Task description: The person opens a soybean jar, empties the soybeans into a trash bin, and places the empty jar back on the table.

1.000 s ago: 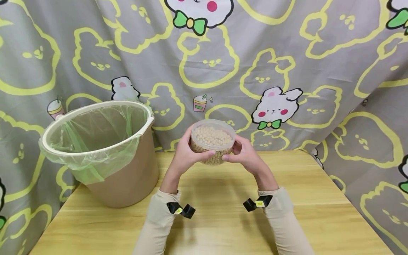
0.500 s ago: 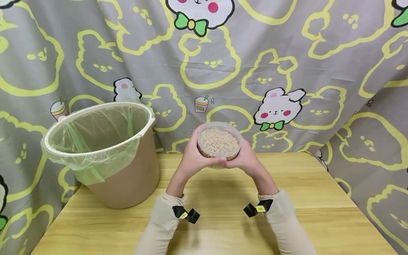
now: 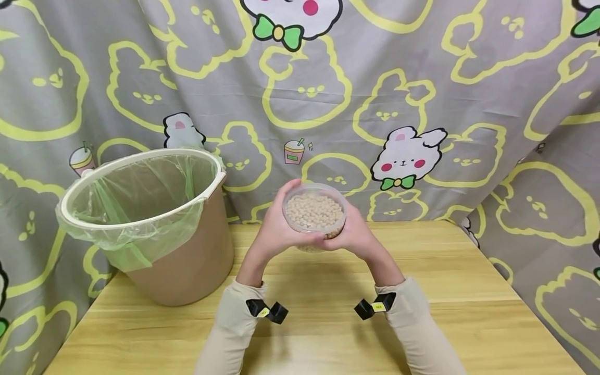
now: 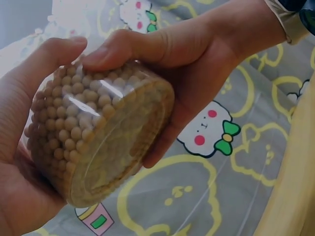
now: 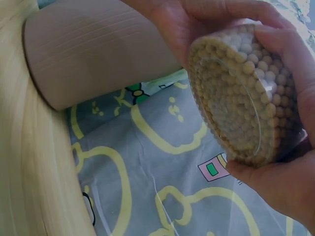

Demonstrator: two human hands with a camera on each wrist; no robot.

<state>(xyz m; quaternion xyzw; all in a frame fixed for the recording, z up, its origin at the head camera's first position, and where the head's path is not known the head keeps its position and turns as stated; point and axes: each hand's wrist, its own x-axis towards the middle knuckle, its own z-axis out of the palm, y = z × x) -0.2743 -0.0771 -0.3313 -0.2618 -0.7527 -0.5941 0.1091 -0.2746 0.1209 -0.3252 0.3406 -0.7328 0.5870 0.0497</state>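
Note:
Both hands hold a round clear plastic tub point(image 3: 315, 211) in the air above the table. It has small beige pellets point(image 3: 314, 209) inside, and its top faces the head camera. My left hand point(image 3: 276, 227) grips the tub's left side, and my right hand point(image 3: 352, 232) grips the other side. The thumbs meet at the near side of the tub; most other fingers are hidden behind it in the head view. The left wrist view shows the tub's underside point(image 4: 120, 145) and the pellets through its clear wall.
A brown bin point(image 3: 197, 260) with a pale rim and a green translucent liner point(image 3: 140, 242) stands on the left of the wooden table point(image 3: 319, 328). A grey curtain point(image 3: 220, 94) with yellow cartoon outlines hangs behind the table and along its sides.
The tub first shifted right, then a little back left, and has turned its top more toward the head camera. The thumbs have come together, and the pellets lie more level.

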